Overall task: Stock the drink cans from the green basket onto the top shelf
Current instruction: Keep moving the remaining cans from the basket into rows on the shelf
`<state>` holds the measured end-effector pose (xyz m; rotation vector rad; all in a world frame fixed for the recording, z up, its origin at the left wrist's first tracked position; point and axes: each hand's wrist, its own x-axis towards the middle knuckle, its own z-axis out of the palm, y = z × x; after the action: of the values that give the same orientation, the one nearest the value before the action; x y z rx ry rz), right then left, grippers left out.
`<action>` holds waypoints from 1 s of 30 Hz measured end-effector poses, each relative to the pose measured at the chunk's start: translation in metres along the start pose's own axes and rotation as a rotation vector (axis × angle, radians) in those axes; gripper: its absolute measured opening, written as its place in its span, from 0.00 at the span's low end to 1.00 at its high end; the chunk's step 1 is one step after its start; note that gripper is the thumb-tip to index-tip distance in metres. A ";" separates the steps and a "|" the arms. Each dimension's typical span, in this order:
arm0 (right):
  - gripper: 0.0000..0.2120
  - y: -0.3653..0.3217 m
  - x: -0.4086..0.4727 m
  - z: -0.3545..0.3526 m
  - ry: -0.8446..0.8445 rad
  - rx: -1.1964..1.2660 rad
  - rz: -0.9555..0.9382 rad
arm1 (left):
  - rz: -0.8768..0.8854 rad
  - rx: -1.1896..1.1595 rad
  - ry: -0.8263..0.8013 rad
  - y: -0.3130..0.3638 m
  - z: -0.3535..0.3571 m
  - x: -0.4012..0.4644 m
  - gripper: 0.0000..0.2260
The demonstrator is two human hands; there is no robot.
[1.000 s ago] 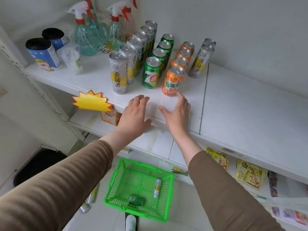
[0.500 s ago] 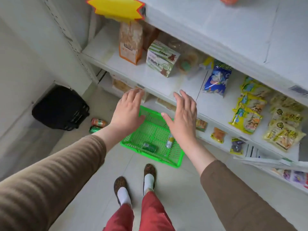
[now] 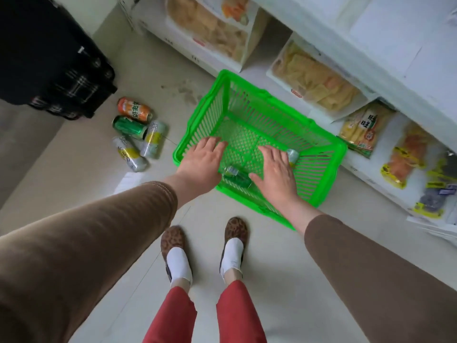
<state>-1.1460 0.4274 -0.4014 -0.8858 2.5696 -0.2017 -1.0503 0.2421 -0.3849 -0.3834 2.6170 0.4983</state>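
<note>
Both your hands are spread flat over the green basket point(image 3: 319, 154) on the floor: left hand point(image 3: 201, 162), right hand point(image 3: 275, 172), gripping nothing. Green can point(image 3: 235, 177) lies between them, silver can point(image 3: 293, 155) just past your right fingers.

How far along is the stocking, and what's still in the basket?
Done: the top shelf is out of view, so I can't confirm. In hand: nothing yet; the left hand and right hand reach open into the green basket. Left: a green can and a silver can in it; four cans lie on the floor.
</note>
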 end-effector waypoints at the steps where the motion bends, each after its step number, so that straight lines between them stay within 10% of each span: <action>1: 0.35 0.009 0.007 0.019 -0.033 0.010 0.008 | -0.006 0.004 -0.025 -0.003 0.015 0.011 0.37; 19: 0.32 0.070 0.089 0.215 -0.476 -0.043 0.187 | 0.032 0.103 -0.208 -0.035 0.135 0.127 0.31; 30: 0.30 0.024 0.056 0.050 -0.136 0.378 0.358 | -0.013 -0.006 -0.112 -0.012 0.018 0.062 0.32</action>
<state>-1.1779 0.4123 -0.4716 -0.2864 2.3978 -0.4817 -1.0931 0.2272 -0.4322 -0.3642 2.5041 0.5084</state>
